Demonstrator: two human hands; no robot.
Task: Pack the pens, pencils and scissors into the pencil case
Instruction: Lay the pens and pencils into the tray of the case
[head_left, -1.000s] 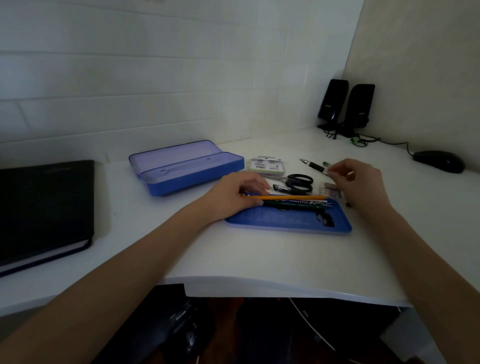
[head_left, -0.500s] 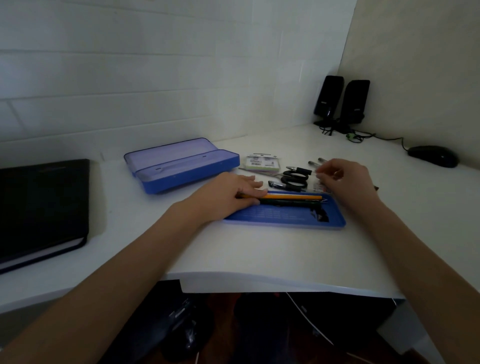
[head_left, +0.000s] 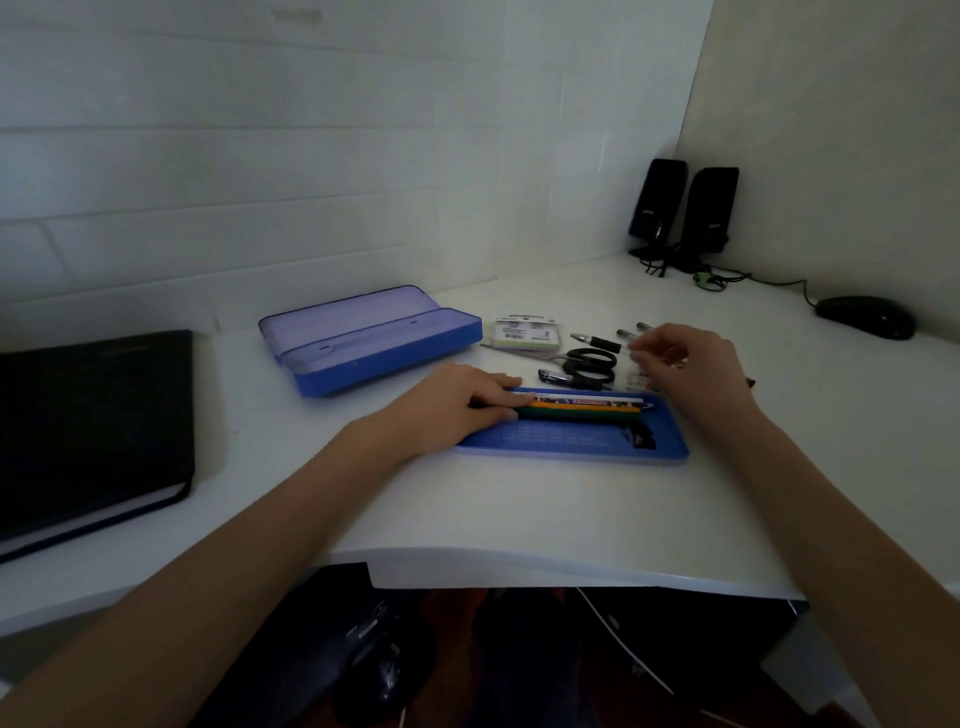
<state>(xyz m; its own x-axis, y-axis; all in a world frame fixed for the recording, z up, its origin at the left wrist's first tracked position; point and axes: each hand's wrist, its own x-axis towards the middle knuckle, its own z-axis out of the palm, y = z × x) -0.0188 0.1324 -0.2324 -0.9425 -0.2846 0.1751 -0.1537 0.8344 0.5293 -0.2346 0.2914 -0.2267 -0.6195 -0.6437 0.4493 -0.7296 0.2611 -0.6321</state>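
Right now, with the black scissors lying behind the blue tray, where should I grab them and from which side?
Probably pinch the scissors from above across the two black handle loops, which lie flat and face the right hand. The thin blades point left toward the card packet, offering less to grip.

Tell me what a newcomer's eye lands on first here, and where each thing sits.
Two bare forearms reach in over the white desk. The left hand rests on pencils lined along the far edge of a shallow blue tray, while the right hand hovers just behind it near black scissors. Further left lies an open blue pencil case.
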